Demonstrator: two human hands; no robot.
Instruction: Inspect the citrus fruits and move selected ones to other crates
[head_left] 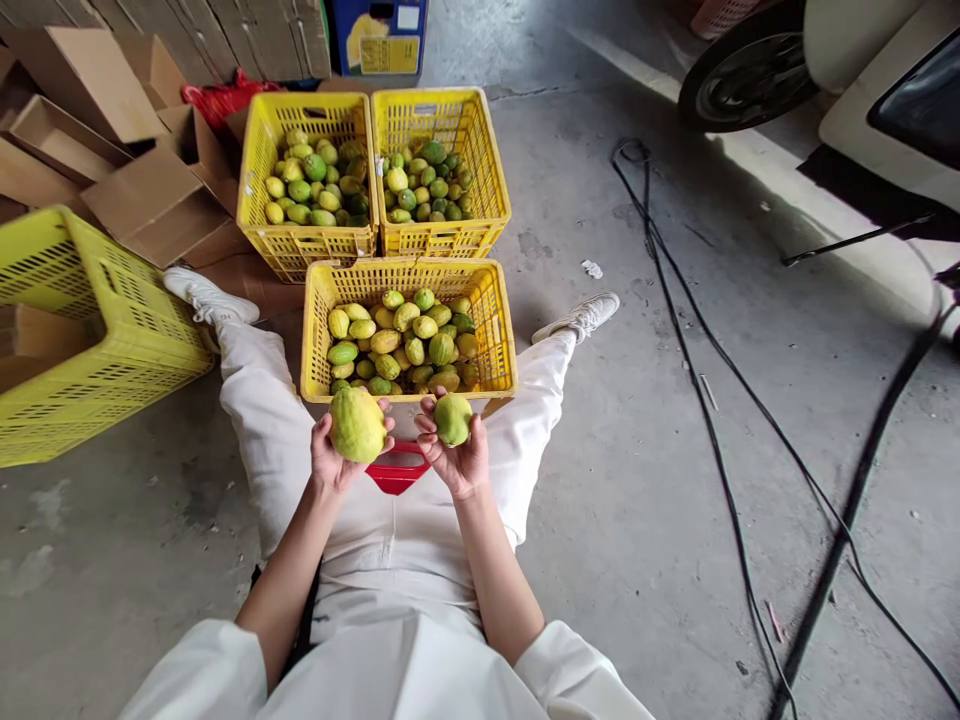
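Big fruit [358, 425] — gripped in left hand [330, 465], just by front crate [498, 335]. Small fruit [453, 420] beside it, right hand's [461, 467] fingers curled round. Front crate: green-yellow fruits [405, 345], piled. Back-left crate [307, 241], back-right crate [442, 241] — part-filled, similar fruits. Side crate [127, 360]: cardboard [37, 345] inside.

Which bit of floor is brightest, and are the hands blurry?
Head view: the bright streak is on the floor near the wheel; head view: both hands, the big fruit and the small fruit look fairly sharp; head view: the left-edge crate looks stretched.
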